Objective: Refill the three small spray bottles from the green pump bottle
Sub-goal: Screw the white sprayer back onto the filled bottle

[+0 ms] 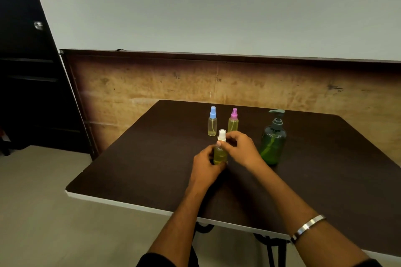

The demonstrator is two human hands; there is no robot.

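Standing mid-table on the dark table (152, 169), white-capped spray bottle (220, 154): left hand (206, 166) grips its body, right hand (240, 147) pinches its cap; plywood panel (152, 84) behind.

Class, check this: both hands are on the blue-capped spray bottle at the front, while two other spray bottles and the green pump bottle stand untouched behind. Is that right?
Not quite. The head view shows the left hand and right hand on the white-capped spray bottle. The blue-capped bottle stands untouched behind beside the pink-capped bottle; the green pump bottle is also untouched.
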